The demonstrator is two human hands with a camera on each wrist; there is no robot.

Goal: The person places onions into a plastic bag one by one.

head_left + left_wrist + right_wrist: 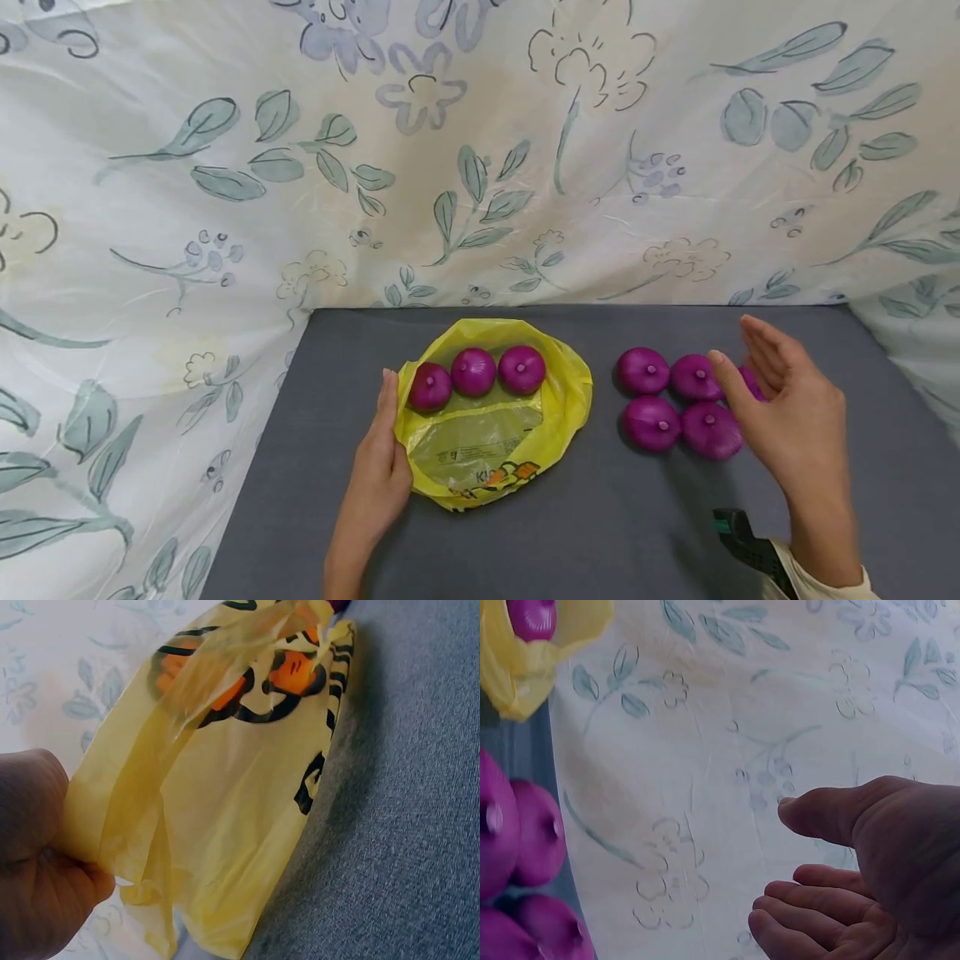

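Left hand (384,465) pinches a yellow bag (573,398) at left, three onions (473,372) inside; loose onions (651,423) lie right, beside an empty right hand (797,421), thumb spread.
A slack pinch could let the rim (405,429) sag; a brush might roll loose onions.

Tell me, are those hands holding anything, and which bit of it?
The left hand holds the yellow bag by its left side, near the open rim. The right hand holds nothing.
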